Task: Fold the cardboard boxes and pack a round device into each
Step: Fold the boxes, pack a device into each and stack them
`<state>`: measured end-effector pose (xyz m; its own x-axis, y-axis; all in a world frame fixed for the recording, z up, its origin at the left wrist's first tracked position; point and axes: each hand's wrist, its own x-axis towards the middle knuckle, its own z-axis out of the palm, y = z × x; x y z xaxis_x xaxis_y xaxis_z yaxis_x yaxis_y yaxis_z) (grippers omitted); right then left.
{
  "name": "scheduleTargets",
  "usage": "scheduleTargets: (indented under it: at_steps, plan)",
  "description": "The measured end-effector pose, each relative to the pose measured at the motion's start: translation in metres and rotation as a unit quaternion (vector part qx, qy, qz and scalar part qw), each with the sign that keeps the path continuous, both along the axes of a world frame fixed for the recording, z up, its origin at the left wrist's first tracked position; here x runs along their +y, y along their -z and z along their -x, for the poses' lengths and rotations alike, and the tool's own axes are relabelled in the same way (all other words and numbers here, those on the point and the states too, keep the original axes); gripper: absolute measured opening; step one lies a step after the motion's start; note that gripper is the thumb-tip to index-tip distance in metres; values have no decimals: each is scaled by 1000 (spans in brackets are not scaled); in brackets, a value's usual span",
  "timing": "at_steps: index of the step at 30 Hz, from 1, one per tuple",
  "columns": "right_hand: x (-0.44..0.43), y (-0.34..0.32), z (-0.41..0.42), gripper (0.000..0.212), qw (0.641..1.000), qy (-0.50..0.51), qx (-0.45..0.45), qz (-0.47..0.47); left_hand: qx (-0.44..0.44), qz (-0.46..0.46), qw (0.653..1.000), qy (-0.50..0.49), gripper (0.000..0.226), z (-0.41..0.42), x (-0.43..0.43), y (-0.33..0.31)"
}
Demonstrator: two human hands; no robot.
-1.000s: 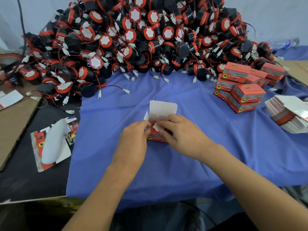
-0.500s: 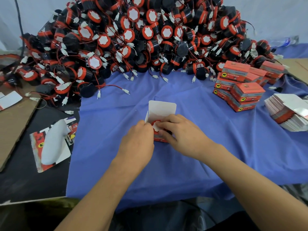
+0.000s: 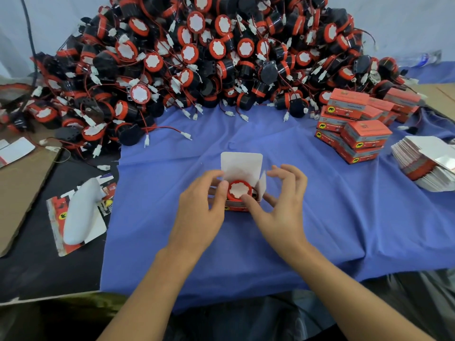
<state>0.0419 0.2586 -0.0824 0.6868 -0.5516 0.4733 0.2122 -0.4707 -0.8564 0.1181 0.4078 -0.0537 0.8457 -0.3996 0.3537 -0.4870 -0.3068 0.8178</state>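
Observation:
A small red cardboard box (image 3: 237, 207) sits on the blue cloth (image 3: 320, 217) with its white lid flap (image 3: 241, 164) standing up. Inside lies a round device (image 3: 238, 190) with a red rim and white face. My left hand (image 3: 202, 207) holds the box's left side, thumb at the device's edge. My right hand (image 3: 280, 203) is at the box's right, thumb touching the device's front rim, fingers curled above the right side flap.
A large heap of round devices (image 3: 209, 60) with wires fills the back. Closed red boxes (image 3: 362, 129) are stacked at right, and flat unfolded boxes (image 3: 426, 166) lie further right. A white tape tool (image 3: 81, 210) rests on the black surface at left.
Both hands have drawn apart from over the box, uncovering the round device inside. The right side flap now stands open.

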Motion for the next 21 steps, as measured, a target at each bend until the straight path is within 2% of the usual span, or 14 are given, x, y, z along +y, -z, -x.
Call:
scheduleTargets:
  at_steps: [4, 6, 12, 16, 17, 19, 21]
  plan:
    - [-4, -1, -1, 19, 996, -9, -19, -86, 9, 52, 999, 4, 23, -1, -2, 10]
    - [-11, 1, -3, 16, 991, -28, 5, -130, 20, 65, 998, -18, 23, -5, -3, 15]
    - [-11, 3, -9, 28, 988, -48, 61, -132, 42, 25, 999, -1, 22, -12, -5, 18]
    - [-13, 4, -9, 52, 981, -87, 62, -165, 119, 64, 991, 17, 32, -18, -5, 20]
    - [-13, 3, -9, 53, 982, -95, 69, -149, 152, 91, 984, 25, 42, -19, -5, 22]
    - [-13, 3, -10, 42, 984, -96, 77, -129, 190, 128, 972, 52, 64, -18, -5, 25]
    - [-13, 4, -11, 33, 983, -87, 87, -133, 164, 124, 976, 75, 61, -16, -6, 27]
